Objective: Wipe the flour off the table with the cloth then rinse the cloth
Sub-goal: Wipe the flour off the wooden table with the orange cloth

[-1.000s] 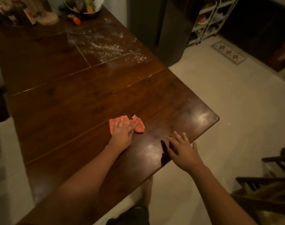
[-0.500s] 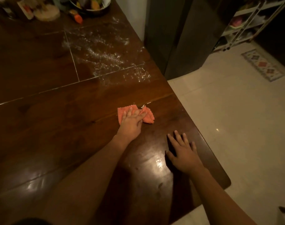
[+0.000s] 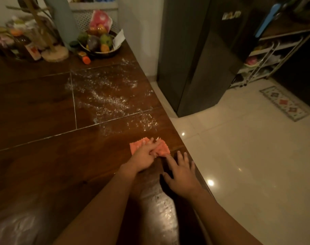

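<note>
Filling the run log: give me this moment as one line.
step: wiping | left hand: flat on orange cloth | right hand: open on table edge | flour: ahead, unwiped | rinse: pending

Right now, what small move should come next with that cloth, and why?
Probably slide the left hand, pressed flat on the orange cloth, forward into the flour. The white patch lies just beyond the cloth, unwiped; the right hand rests flat near the table edge.
</note>
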